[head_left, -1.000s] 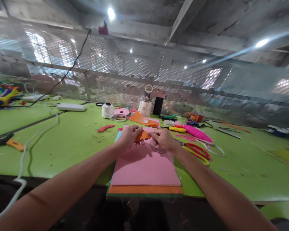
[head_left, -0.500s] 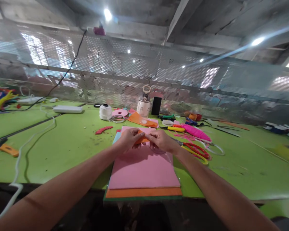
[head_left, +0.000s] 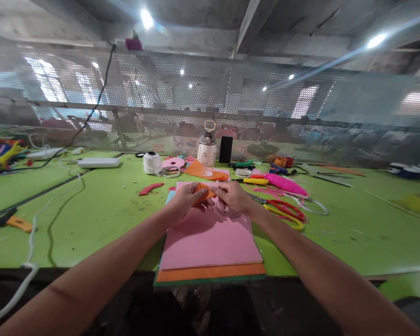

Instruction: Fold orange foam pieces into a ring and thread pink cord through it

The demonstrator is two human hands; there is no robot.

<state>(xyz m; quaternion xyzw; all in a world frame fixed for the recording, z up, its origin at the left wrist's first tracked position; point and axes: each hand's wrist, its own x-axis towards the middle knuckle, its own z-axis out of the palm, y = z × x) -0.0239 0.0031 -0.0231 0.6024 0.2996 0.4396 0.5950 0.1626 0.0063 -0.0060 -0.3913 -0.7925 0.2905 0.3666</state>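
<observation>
Both my hands meet over the far end of a pink felt sheet point(head_left: 210, 240) that tops a stack with orange and green sheets under it. My left hand point(head_left: 185, 200) and my right hand point(head_left: 234, 198) each pinch an end of a small folded orange felt piece point(head_left: 202, 192), held just above the pink sheet. Fingers of both hands are closed on it. A clear round tape ring point(head_left: 228, 211) lies under my right hand.
On the green table point(head_left: 101, 210): red and yellow scissors point(head_left: 283, 212) right of my hand, a pink yarn bundle point(head_left: 285, 183), a white thread spool point(head_left: 151, 163), a small bottle point(head_left: 207, 150), a dark phone point(head_left: 226, 149), a red felt strip point(head_left: 150, 188), cables at left. A perforated metal screen stands behind.
The orange piece has been folded smaller and lifted slightly between my fingers; my hands stayed together. The camera tilted a little, shifting the table scene upward.
</observation>
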